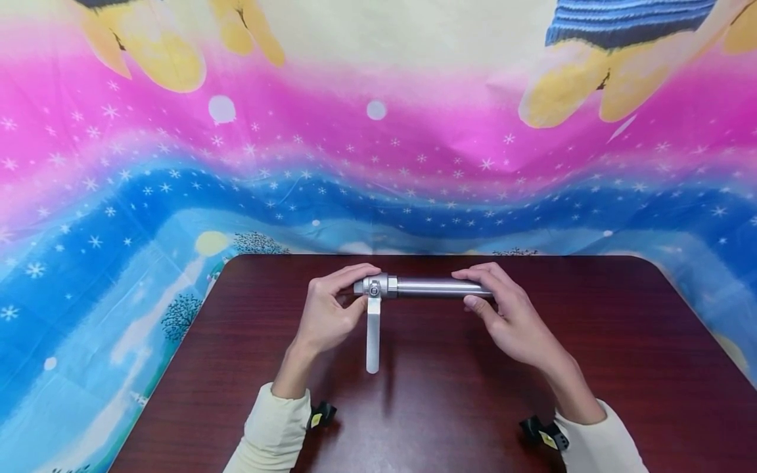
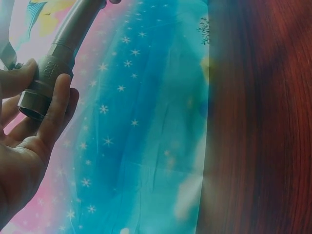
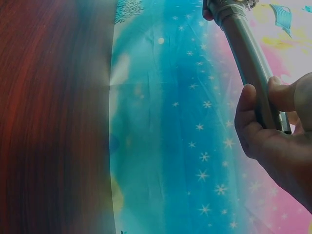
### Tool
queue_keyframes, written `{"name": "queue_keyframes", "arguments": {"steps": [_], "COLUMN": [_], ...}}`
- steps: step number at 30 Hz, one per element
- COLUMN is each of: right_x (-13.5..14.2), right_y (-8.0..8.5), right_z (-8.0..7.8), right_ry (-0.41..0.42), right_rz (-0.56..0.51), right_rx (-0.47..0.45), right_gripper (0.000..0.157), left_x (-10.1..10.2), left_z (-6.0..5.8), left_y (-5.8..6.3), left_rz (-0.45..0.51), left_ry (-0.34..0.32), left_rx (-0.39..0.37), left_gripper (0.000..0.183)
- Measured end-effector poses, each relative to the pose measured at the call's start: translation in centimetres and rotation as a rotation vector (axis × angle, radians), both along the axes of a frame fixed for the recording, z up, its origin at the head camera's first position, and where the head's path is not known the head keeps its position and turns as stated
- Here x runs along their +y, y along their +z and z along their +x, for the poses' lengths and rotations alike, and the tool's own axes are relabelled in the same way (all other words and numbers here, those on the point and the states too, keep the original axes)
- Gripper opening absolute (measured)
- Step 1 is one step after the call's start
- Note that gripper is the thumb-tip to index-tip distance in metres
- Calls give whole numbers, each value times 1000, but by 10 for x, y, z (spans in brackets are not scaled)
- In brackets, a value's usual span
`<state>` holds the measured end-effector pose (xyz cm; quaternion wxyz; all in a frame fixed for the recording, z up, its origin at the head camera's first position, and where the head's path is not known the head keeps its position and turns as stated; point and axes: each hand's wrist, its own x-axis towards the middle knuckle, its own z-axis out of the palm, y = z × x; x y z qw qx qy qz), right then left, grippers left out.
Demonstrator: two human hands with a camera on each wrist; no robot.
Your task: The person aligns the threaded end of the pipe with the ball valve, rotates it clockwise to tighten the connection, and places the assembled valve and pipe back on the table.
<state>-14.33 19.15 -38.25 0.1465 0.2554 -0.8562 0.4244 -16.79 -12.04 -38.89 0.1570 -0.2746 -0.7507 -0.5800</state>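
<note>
A printed cloth backdrop point(image 1: 378, 177) hangs behind the counter point(image 1: 449, 387), banded in pale yellow, pink and blue and scattered with white snowflakes. The counter is dark reddish-brown with wood grain and rounded far corners. Over its far part, between the person's two hands, is a metal valve point(image 1: 376, 286) with a straight metal tube point(image 1: 436, 288) joined to it in one line.

The long axis of the pair runs left to right, almost parallel to the counter's far edge and nearly level in the head view. The valve end points to the person's left, the tube end to the right. A flat lever point(image 1: 372, 336) stands at a right angle to that axis, its free end pointing toward the person. In the left wrist view the valve's outer end shows a dark round opening.

The left hand point(image 1: 328, 316) grips the valve body, thumb on the near side and fingers across the far side. The right hand point(image 1: 516, 318) grips the tube near its outer end, thumb and fingers on opposite sides. Both wrists come out of cream sleeves point(image 1: 271, 420), with a small black device point(image 1: 322, 415) beside each.
</note>
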Motion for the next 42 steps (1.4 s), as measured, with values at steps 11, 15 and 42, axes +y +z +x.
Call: {"name": "queue_keyframes", "arguments": {"steps": [11, 15, 42], "right_x": [-4, -5, -3], "right_y": [-2, -1, 0], "right_z": [3, 4, 1], "right_ry": [-13, -39, -14], "right_rz": [37, 48, -17], "right_rx": [1, 6, -6], "right_gripper": [56, 56, 44], "left_x": [-1, -1, 0], "left_z": [0, 0, -1], "left_y": [-1, 0, 1], "left_rz": [-5, -1, 12], "left_ry": [2, -2, -3], "left_rx": [3, 1, -1], "left_gripper": [50, 51, 50]}}
